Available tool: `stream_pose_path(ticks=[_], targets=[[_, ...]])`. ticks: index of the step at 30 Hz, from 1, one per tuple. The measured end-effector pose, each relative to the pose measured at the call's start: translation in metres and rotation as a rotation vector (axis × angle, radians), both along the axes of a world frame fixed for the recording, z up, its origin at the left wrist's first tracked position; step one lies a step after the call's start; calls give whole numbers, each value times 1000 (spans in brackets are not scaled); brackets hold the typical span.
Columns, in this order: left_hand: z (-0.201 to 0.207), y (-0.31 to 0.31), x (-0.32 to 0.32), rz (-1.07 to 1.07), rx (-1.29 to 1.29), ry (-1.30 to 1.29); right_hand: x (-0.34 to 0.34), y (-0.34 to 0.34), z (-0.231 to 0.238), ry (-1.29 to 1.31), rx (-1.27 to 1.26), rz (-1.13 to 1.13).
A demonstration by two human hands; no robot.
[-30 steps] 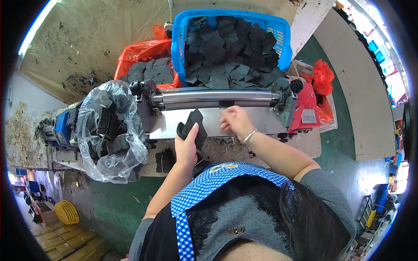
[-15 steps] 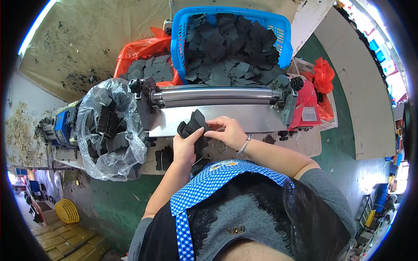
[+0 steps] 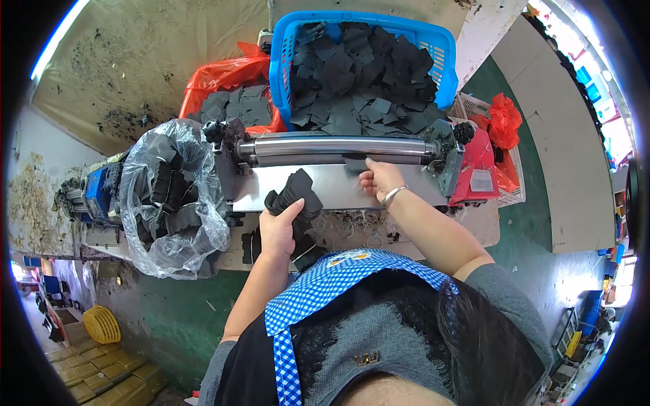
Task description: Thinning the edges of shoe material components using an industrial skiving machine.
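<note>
Step in hand, my read: feeding one loose black piece to the roller over the metal plate. Piece is at the far side of the plate, right at the roller's near side; can't tell if its edge is under yet.

Right hand: fingers curled, a fingertip at the piece's right edge. Can't tell if that grip is a pinch or just a push.

Left hand: grip closed on a fanned stack of black pieces, thumb on top, above the plate's near edge.

Next move, I'd say, calls for keeping the piece flat and square to the roller, fingertips clear of the nip, then letting go.

Orientation: piece's far edge faces the roller, roughly parallel to it; long axis unclear, fingers and blur hide the outline. Stack's long axis runs roughly away from the body, far end angled slightly left. Roller axis runs left-right, across the worktop.
</note>
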State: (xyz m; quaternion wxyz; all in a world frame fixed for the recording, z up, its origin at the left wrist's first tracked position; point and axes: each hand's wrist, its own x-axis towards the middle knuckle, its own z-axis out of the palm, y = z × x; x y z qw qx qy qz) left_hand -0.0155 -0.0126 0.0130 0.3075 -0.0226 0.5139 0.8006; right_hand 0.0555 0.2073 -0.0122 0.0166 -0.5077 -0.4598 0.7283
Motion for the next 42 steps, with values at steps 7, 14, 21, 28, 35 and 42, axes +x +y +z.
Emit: stream_pose_path(ticks=[7, 14, 21, 28, 35, 42], targets=[[-1, 6, 9, -10, 7, -29, 14, -74, 38, 414, 852, 667], [-5, 4, 7, -8, 44, -84, 14, -65, 20, 386, 120, 514], [-4, 8, 10, -47, -32, 43, 16, -72, 29, 376, 718, 618], [-9, 4, 5, -108, 78, -79, 17, -73, 28, 393, 593, 571], [-9, 3, 8, -34, 47, -55, 18, -75, 21, 428, 436, 540], [-19, 0, 6, 75, 13, 42, 8, -51, 14, 260, 22, 256]])
